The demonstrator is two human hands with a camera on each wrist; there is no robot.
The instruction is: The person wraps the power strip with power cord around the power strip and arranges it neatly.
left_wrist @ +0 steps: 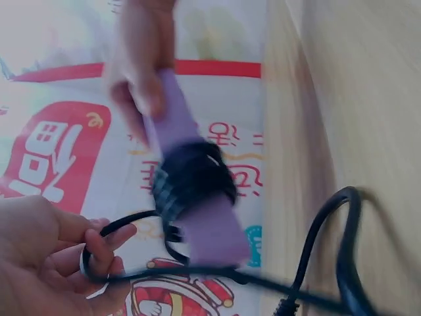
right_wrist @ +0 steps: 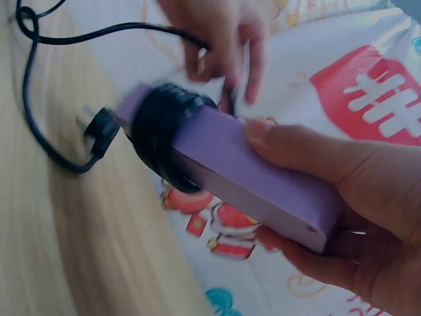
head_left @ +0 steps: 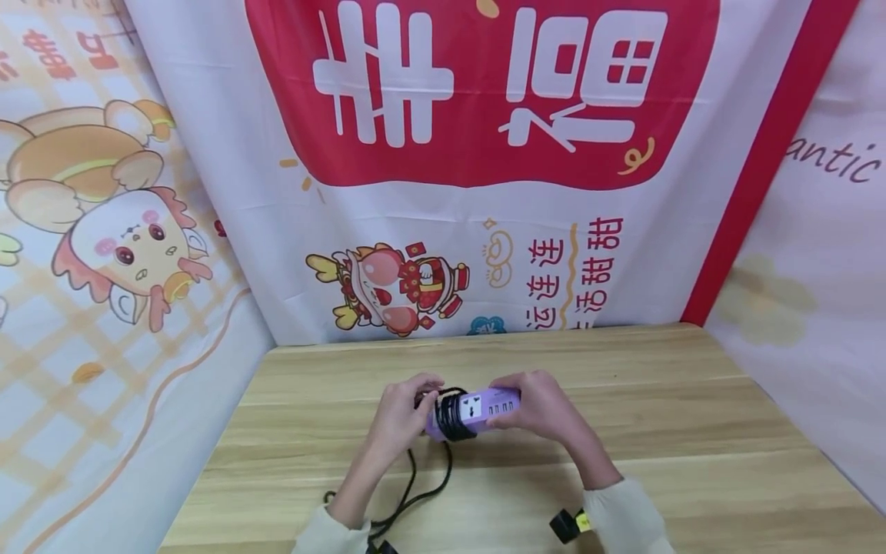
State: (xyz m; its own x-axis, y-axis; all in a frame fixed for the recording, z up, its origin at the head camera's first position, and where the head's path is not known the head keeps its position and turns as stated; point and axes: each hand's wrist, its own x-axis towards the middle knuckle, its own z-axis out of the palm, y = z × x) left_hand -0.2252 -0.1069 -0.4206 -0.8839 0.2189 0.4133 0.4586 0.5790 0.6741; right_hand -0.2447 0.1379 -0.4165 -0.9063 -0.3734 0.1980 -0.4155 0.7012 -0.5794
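Observation:
A purple power strip [head_left: 500,403] with a white socket panel and several USB ports is held above the table. My right hand [head_left: 543,408] grips its right end, thumb on one side and fingers on the other, as the right wrist view shows. Black cord [head_left: 451,415] is wound in several turns round the strip's left part. At that end my left hand [head_left: 400,414] holds the cord's loose length, which loops through its curled fingers [left_wrist: 99,253] in the left wrist view. From there the cord trails down toward the table, and its black plug [right_wrist: 100,131] shows in the right wrist view.
The wooden table [head_left: 623,385] runs back to a printed cloth [head_left: 471,208] with red and white lettering. Patterned cloths also stand at the left and right sides. Near the right sleeve is a small black object with a yellow label [head_left: 567,526].

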